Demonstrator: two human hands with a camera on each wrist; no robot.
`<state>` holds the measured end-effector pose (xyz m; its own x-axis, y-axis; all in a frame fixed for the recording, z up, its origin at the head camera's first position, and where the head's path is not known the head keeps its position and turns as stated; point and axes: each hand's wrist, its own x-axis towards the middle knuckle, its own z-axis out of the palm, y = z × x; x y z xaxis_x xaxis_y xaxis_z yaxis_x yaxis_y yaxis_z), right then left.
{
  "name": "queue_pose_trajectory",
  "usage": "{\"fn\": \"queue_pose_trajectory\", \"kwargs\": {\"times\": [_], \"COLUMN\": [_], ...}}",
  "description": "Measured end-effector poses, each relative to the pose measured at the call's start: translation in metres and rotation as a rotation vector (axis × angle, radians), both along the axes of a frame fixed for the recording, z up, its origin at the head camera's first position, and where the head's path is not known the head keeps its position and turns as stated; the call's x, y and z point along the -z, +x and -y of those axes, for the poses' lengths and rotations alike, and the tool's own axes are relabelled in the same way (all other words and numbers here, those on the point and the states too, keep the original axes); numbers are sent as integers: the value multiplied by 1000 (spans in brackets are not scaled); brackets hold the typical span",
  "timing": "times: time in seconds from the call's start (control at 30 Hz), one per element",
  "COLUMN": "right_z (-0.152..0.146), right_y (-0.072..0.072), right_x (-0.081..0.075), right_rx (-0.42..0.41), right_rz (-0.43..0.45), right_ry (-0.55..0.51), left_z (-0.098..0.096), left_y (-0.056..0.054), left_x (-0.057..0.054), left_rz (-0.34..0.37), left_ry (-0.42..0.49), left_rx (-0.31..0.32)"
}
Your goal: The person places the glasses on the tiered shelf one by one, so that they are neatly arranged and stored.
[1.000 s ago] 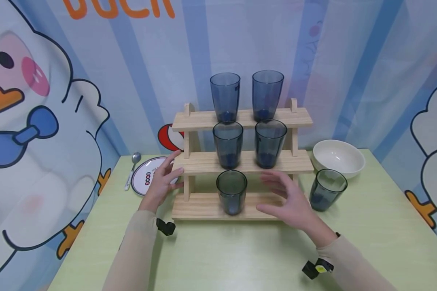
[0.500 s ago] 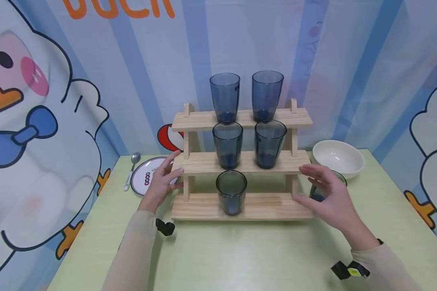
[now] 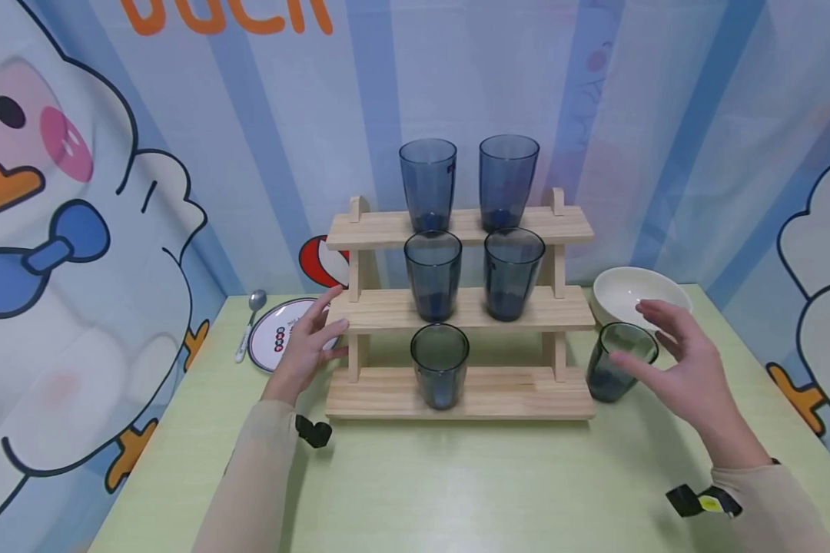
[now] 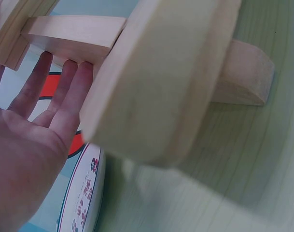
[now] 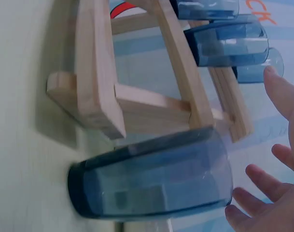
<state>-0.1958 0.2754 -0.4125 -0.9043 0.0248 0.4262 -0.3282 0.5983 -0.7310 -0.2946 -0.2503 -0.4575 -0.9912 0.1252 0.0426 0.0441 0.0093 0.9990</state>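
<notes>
My left hand [image 3: 306, 349] stays at the left end of a three-tier wooden rack [image 3: 387, 392]; its fairly straight fingers touch the side upright [image 4: 72, 36] in the left wrist view. On the right, my right hand [image 3: 685, 369] has its fingers spread beside a blue-grey glass tumbler [image 3: 609, 369] standing upright on the table. The thumb overlaps this tumbler in the head view; the right wrist view has the tumbler [image 5: 156, 179] near the fingertips, contact unclear. One more tumbler [image 3: 439, 376] stands on the lowest shelf. Pairs occupy the middle [image 3: 433, 280] and top [image 3: 429, 184] shelves.
A white bowl [image 3: 629, 288] stands behind the loose tumbler, near the table's back right corner. Left of the rack lie a patterned plate [image 3: 266, 342] and a spoon [image 3: 250, 326]. A duck-print curtain [image 3: 304, 115] hangs behind the table [image 3: 443, 484].
My right hand has moved right, from in front of the lowest shelf to the loose tumbler beside the rack. The left hand keeps its place.
</notes>
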Motion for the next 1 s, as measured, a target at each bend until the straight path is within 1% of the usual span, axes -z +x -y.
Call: {"fn": "queue_pose_trajectory", "kwargs": {"times": [0.13, 0.33, 0.43, 0.53, 0.7, 0.9, 1.0], "right_z": [-7, -17, -20, -21, -23, -24, -23], "right_y": [-4, -13, -16, -18, -20, -20, -19], "right_x": [3, 17, 23, 28, 36, 44, 47], "right_rx": [5, -52, -65, -58, -58, -90, -111], "right_rz": [80, 191, 229, 245, 248, 243, 222], "right_ry": [13, -7, -26, -37, -55, -77, -113], "left_z": [1, 2, 2, 1, 1, 1, 1], "left_y": [0, 0, -1, -1, -1, -1, -1], "left_x": [0, 1, 1, 1, 1, 1, 1], "left_rz": [1, 0, -1, -1, -6, -5, -4], "left_ry": [2, 0, 1, 1, -8, -10, -9], "left_rx": [4, 2, 2, 3, 6, 0, -1]}}
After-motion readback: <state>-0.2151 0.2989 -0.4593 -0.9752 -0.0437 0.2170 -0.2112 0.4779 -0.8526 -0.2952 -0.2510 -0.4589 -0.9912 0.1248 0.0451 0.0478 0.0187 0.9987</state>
